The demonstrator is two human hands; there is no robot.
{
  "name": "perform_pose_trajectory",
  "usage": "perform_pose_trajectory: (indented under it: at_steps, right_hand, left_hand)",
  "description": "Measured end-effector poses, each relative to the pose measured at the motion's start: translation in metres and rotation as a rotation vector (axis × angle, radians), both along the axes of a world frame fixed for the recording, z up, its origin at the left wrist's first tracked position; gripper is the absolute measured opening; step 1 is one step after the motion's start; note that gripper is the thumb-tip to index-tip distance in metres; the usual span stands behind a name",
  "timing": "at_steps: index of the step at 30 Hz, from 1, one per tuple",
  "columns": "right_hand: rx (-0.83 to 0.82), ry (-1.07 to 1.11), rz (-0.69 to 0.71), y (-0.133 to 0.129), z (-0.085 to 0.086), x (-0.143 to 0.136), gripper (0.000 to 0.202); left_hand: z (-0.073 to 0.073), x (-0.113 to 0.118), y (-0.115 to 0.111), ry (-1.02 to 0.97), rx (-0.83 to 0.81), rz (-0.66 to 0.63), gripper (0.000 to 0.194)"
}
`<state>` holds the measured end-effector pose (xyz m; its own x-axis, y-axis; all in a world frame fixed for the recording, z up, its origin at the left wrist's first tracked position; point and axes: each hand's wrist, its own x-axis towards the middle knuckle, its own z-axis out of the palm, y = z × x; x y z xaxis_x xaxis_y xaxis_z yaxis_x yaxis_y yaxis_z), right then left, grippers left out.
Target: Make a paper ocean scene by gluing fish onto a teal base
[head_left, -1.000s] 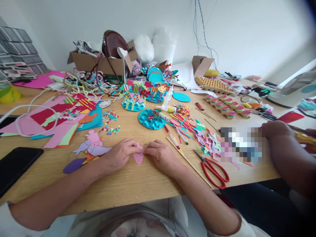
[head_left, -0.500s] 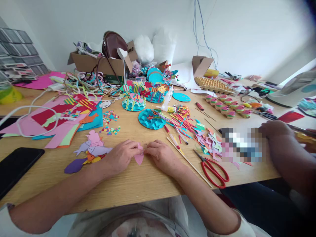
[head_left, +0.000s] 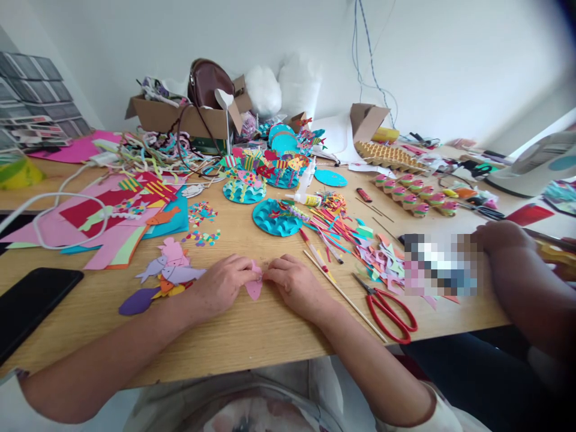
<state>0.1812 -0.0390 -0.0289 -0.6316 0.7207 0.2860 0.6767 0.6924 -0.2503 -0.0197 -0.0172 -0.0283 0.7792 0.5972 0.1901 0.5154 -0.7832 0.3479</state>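
A small pink paper fish (head_left: 254,289) lies at the table's front, between my two hands. My left hand (head_left: 225,282) pinches it at its left side. Close on the other side, my right hand (head_left: 292,281) has its fingertips pressed together at the fish's edge; anything tiny between them is too small to make out. Left of my left hand are cut paper fish: a lilac one (head_left: 180,275), a dark purple one (head_left: 138,301), and pink and orange ones under and behind. Blue wavy round bases (head_left: 278,218) with paper fish decorations stand farther back.
Red-handled scissors (head_left: 391,312) and a thin wooden stick (head_left: 344,295) lie right of my right hand. Paper scraps (head_left: 382,258) spread beyond. A black phone (head_left: 36,309) is at the left. Another person's arm (head_left: 517,258) reaches in from the right.
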Motion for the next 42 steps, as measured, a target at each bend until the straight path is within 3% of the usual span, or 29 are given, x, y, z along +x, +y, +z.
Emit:
perform_pose_trajectory:
  at_steps: [42]
  right_hand:
    - [0.014, 0.044, 0.009, 0.0016, -0.0034, 0.0003, 0.024]
  left_hand:
    - [-0.0025, -0.0015, -0.0016, -0.04, -0.029, 0.011, 0.034]
